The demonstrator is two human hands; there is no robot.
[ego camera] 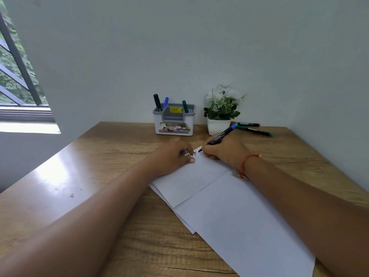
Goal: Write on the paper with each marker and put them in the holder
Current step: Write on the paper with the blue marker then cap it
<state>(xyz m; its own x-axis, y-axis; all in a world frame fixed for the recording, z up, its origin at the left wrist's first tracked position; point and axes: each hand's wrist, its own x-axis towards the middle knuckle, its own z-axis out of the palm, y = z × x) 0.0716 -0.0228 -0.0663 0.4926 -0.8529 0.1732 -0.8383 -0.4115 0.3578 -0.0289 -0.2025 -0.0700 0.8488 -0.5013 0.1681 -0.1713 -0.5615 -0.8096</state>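
Note:
My right hand (225, 151) grips a black marker with a blue end (221, 136), its tip touching the far corner of the white paper (229, 206), next to some dark writing. My left hand (171, 156) rests on the paper's far left edge, its fingers curled round a small blue cap (182, 151) that barely shows. The grey and white holder (173, 124) stands by the wall with a black marker (157, 101), a blue marker (165, 102) and a green marker (185, 106) in it. A red marker (246, 124) and a green marker (255, 131) lie on the table at the right.
A small white pot with a flowering plant (219, 116) stands right of the holder, just behind my right hand. The wooden table (89, 166) meets walls at the back and right. A window (18, 76) is at the far left.

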